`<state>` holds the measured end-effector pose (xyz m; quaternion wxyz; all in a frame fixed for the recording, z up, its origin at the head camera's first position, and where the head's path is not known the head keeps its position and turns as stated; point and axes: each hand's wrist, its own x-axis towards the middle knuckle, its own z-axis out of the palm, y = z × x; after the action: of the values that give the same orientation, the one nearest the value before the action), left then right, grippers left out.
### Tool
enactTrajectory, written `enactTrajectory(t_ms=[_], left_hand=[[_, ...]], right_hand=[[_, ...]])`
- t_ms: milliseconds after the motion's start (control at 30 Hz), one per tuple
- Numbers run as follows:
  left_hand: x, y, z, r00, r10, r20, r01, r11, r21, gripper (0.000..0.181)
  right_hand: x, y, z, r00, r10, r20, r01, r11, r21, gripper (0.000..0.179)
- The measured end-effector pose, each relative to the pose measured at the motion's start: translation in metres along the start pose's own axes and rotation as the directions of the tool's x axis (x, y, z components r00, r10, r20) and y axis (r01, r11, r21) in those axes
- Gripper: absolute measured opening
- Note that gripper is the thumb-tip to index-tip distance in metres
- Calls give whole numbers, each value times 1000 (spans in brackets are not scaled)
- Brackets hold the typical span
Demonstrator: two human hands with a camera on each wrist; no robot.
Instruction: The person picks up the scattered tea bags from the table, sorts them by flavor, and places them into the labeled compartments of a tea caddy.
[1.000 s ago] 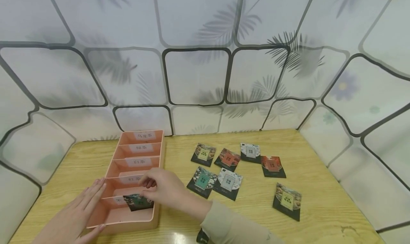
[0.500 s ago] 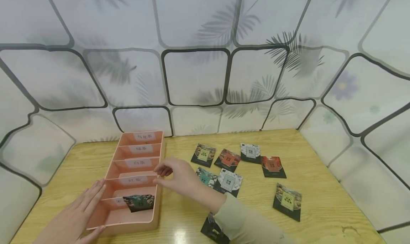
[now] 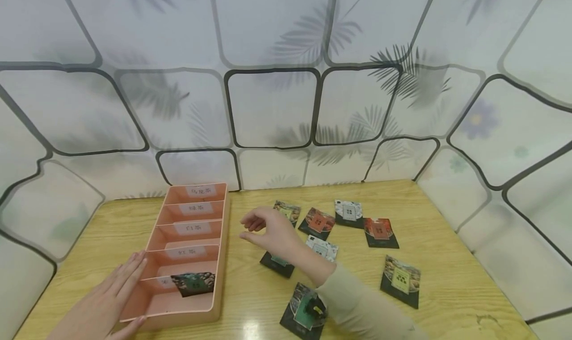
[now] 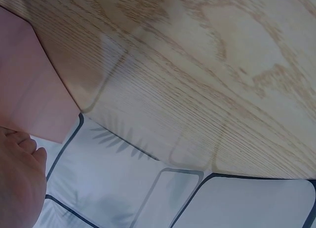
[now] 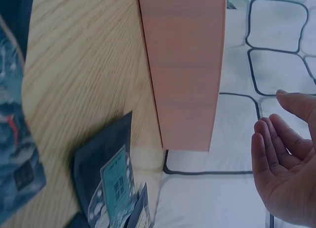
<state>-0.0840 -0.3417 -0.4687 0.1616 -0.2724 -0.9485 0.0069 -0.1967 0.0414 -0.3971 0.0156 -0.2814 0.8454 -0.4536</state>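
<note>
A pink tray (image 3: pixel 208 318) is standing toward the left edge of the desk (image 3: pixel 451 250), its long axis running from the near side to the far edge. In its nearest compartment a dark green-labelled sachet (image 3: pixel 196 283) is lying tilted by the divider, its longer visible side stretching across the tray. The left hand (image 3: pixel 102 299) is resting on the tray's near left corner, straight fingers lying along the left rim and pointing toward the desk's far edge, the thumb spreading apart onto the near rim. The right hand (image 3: pixel 273 233) is hovering right of the tray, pointing left, its thumb standing apart from loosely bent fingers. A yellow-labelled sachet (image 3: pixel 400 281) is lying closest to the desk's right edge, its long axis slanting toward the near right corner
</note>
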Motion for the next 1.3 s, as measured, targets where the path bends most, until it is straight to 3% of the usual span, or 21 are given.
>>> enactTrajectory(t_ms=[267, 500, 867, 1300], left_hand=[[3, 3, -6, 1000, 11, -7, -11, 1000, 5, 126], [3, 4, -5, 1000, 5, -4, -5, 1000, 11, 128], [3, 3, -5, 998, 42, -46, -40, 999, 28, 133], [3, 4, -5, 1000, 5, -21, -4, 1000, 29, 131]], right_hand=[[-5, 16, -15, 996, 75, -54, -76, 997, -3, 22], [-13, 36, -26, 989, 141, -52, -141, 990, 11, 20], [-24, 58, -37, 985, 157, -76, -161, 986, -53, 25], [-31, 87, -38, 983, 180, -41, -184, 976, -115, 27]])
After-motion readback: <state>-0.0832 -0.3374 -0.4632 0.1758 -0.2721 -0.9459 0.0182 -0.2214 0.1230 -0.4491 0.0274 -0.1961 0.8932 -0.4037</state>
